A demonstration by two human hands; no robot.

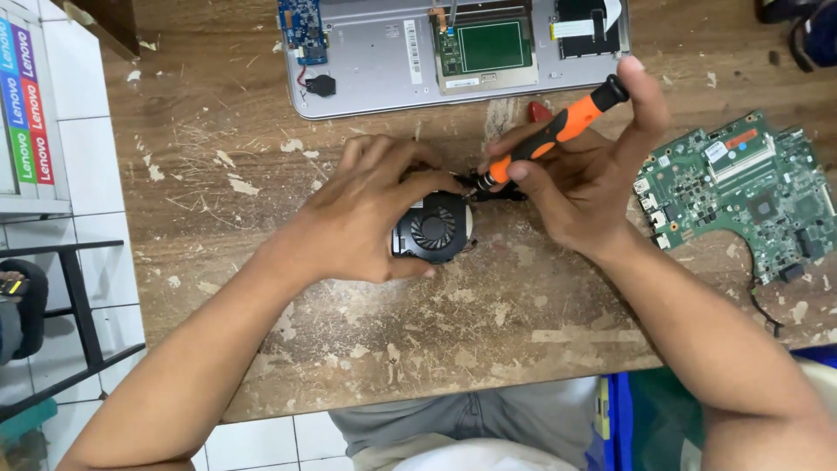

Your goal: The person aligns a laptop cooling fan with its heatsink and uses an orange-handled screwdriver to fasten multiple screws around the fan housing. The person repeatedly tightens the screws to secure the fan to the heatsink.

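Observation:
A small black laptop cooling fan [433, 229] lies near the middle of the worn wooden table [488, 331]. My left hand [366, 214] wraps around its left side and holds it down, fingers curled over its top edge. My right hand [588, 179] grips an orange and black screwdriver [551, 133], thumb on the black cap. The screwdriver slants down to the left and its tip meets the fan's upper right corner, next to my left fingertips.
An opened silver laptop base [384, 61] with a blue board and a green board lies at the table's far edge. A green motherboard [741, 187] sits at the right. White floor tiles and a black metal frame [78, 305] are at the left.

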